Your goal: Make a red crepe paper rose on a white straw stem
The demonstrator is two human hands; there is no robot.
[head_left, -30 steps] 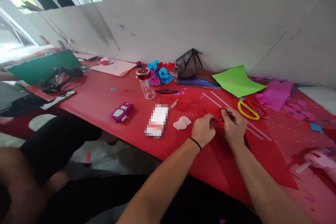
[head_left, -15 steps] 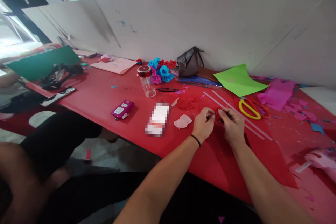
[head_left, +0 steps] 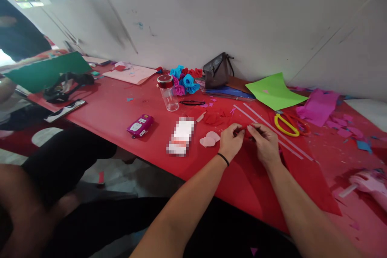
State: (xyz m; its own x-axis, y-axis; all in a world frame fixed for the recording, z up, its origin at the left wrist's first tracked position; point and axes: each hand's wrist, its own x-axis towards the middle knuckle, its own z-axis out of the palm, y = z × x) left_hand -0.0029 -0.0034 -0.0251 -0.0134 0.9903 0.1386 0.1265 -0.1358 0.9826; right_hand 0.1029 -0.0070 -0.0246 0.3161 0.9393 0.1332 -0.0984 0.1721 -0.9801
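My left hand (head_left: 231, 142), with a black band on its wrist, pinches a small red piece (head_left: 245, 130) that looks like paper. On the piece's other side, my right hand (head_left: 266, 143) grips it between thumb and fingers. Both hands are close together just above the red table (head_left: 121, 109). Pale pink petal-shaped pieces (head_left: 210, 139) lie left of my left hand. Red scraps (head_left: 216, 117) lie behind it. Two pale sticks (head_left: 272, 129) run behind and past my right hand, and a red sheet (head_left: 314, 185) lies beside my right forearm.
Yellow-handled scissors (head_left: 286, 125), a green sheet (head_left: 276, 90) and a brown bag (head_left: 217, 71) lie toward the partition. A glass jar (head_left: 169, 96) stands by paper flowers (head_left: 187, 82). A blurred phone (head_left: 181, 137), a purple box (head_left: 140, 125) and a pink glue gun (head_left: 367, 185) are nearby. People are at left.
My hands have shifted slightly left and closer together around the red piece. The thin strand seen between them earlier no longer shows. At the far left, the standing person has moved.
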